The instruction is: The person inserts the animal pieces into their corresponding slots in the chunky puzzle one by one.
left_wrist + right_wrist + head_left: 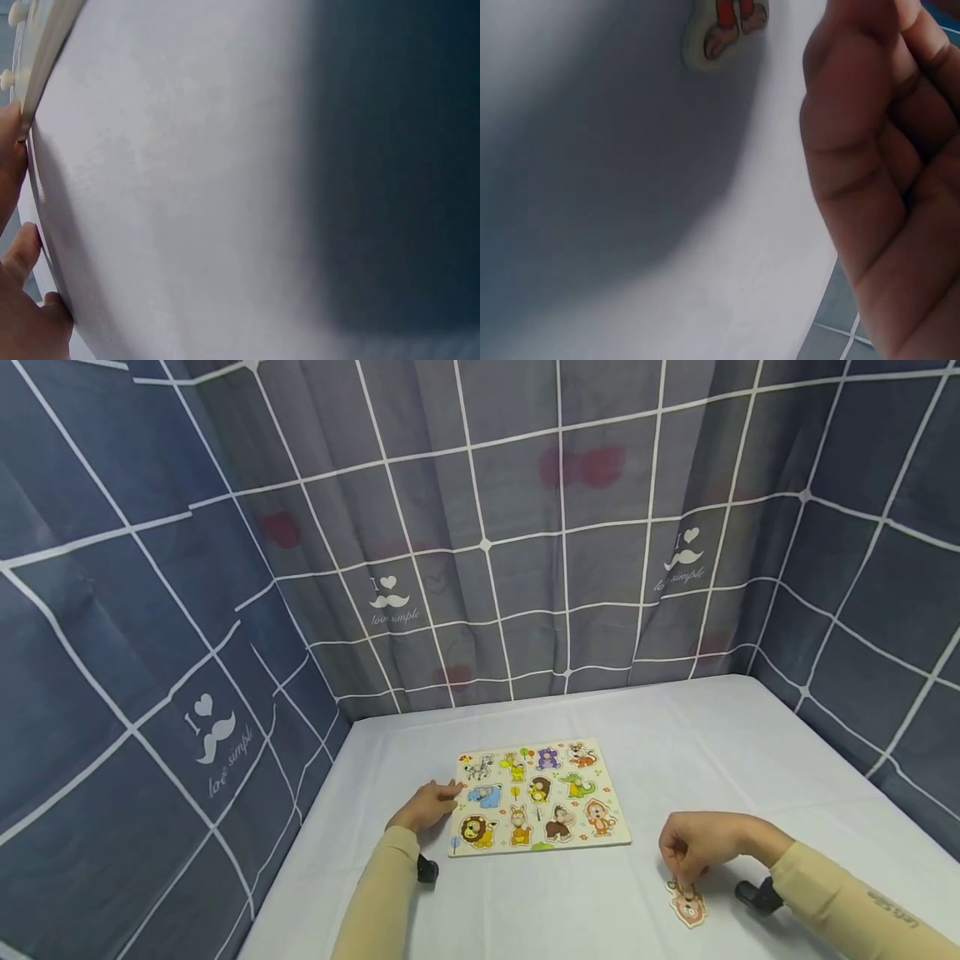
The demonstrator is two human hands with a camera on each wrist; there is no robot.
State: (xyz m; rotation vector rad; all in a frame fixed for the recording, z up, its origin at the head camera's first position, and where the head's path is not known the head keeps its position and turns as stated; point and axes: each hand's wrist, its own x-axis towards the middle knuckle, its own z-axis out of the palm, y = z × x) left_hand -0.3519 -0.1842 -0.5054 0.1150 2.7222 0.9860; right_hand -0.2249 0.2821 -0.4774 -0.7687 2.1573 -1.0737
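Observation:
A wooden puzzle board [540,839] with pictures of animals lies on the white table. My left hand [426,806] rests at its left edge, fingertips touching the border; in the left wrist view, fingers [21,251] show beside the board's edge [46,56]. To the right of the board, my right hand [701,843] pinches a monkey puzzle piece [690,912] from above, close over the tablecloth. The fingertips cover part of this piece. Only the monkey's feet [724,41] show in the right wrist view, left of the curled fingers [847,112].
White cloth covers the table [555,902]. A dark blue curtain [525,568] with white grid lines stands behind it and along both sides. Black wrist cameras sit under the left wrist [427,868] and the right wrist [759,896].

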